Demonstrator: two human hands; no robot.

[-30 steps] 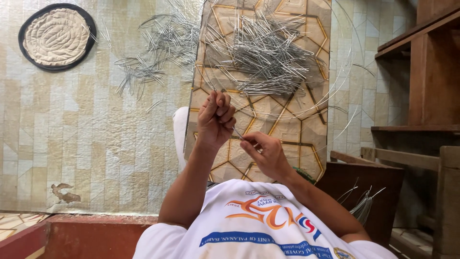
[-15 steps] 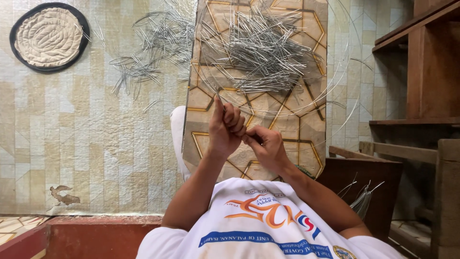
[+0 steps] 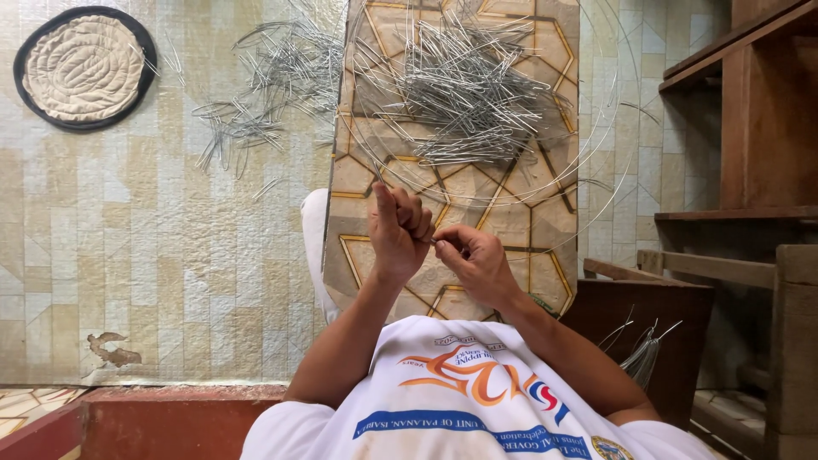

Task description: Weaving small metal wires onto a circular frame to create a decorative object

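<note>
My left hand (image 3: 396, 230) is closed around a thin piece of grey wire (image 3: 376, 175), thumb upward, over a patterned board (image 3: 528, 221) with gold hexagon lines. My right hand (image 3: 473, 260) sits just to its right, fingers pinched on the same wire where the two hands meet. Beyond the hands, a big heap of cut wire pieces (image 3: 469, 81) lies on the board. Long thin wire loops (image 3: 609, 170) curve around the heap.
A second scatter of wire pieces (image 3: 256, 94) lies on the tiled floor to the left. A round mat with a black rim (image 3: 85, 68) lies top left. Wooden shelves (image 3: 741, 153) stand on the right, and a dark wooden box (image 3: 648, 315) holds some wires.
Both hands have shifted slightly to the right and down in view, staying together on the wire. The heaps of wire lie unchanged.
</note>
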